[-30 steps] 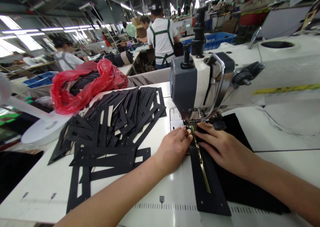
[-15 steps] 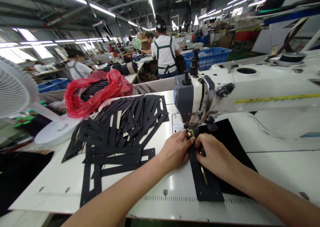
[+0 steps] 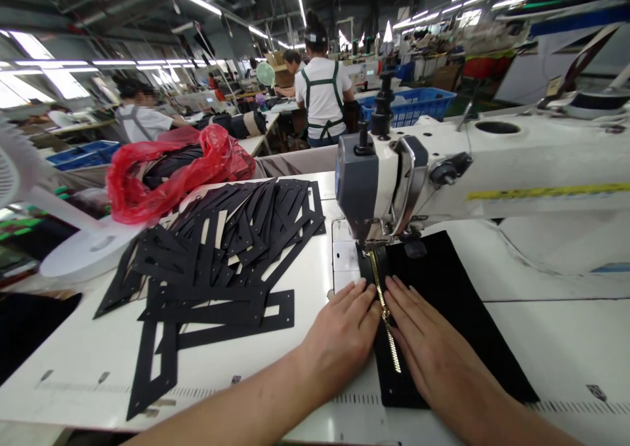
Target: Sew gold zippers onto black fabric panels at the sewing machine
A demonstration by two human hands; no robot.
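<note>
Gold-toothed zipper (image 3: 379,290) lies lengthwise on black strip (image 3: 401,392), upper end under the needle area of the sewing machine (image 3: 359,180), lower end toward the wearer. Strip sits on white table (image 3: 566,341); larger black fabric (image 3: 460,302) spreads to its right, partly under the right hand.

Left hand (image 3: 344,331) flat, fingers extended, fingertips at the zipper's left edge. Right hand (image 3: 436,347) also flat, fingers straight and together, on the black material just right of the zipper. Neither is clenched; both rest on the work, not gripping.

Left of the machine: messy overlapping pile of black cut-out frames (image 3: 251,236). Red plastic bag (image 3: 128,193) behind the pile, dark items inside. White fan (image 3: 73,252) at far left. Beyond: blue basket (image 3: 418,105), person in white shirt and green straps (image 3: 321,88), back turned.
</note>
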